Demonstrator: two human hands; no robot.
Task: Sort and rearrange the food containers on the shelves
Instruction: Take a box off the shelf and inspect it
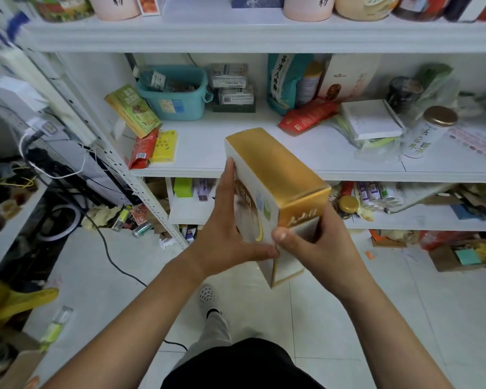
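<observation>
Box [275,169]: left hand [230,228] flat on side, right hand [314,248] gripping end; tilted, could slip if you ease pressure.

I read 粉 in black on a pink canister [115,7] and again on a second pink canister [309,8]. A teal pouch [281,80] carries 谷方八珍粉 down a white strip. The gold box [275,169] shows brushed characters on its end, too blurred for me to read.
</observation>
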